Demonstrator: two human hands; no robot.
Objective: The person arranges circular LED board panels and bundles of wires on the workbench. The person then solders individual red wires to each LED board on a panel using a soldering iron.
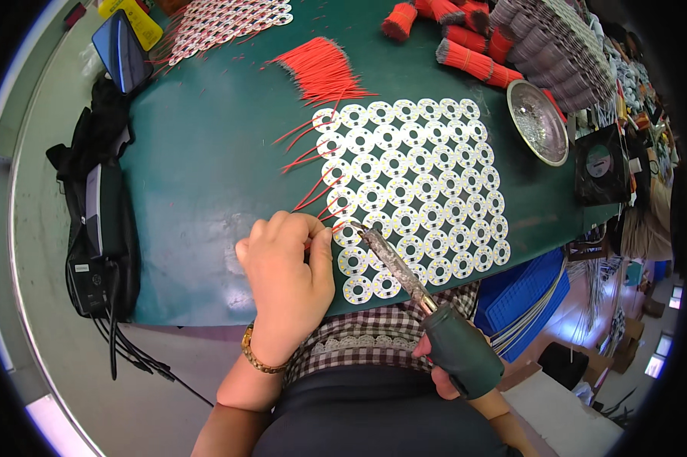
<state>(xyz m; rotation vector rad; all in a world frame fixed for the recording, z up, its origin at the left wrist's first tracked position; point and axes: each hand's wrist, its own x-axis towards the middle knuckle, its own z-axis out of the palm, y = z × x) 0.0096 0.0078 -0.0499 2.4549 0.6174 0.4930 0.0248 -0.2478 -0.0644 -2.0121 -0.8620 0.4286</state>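
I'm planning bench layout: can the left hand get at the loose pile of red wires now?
Probably yes: between the left hand and the pile, only tabletop and thin wires show; the soldering iron is off right.

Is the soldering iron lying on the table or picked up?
The soldering iron is picked up: the right hand grips its handle, tip at a round white board.

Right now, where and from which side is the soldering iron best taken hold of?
Best by its thick dark-green handle, probably from the near right, where the right hand holds it. The soldering iron slants, handle low and near, bare metal shaft running forward-left to the round white LED boards; that shaft may be hot.
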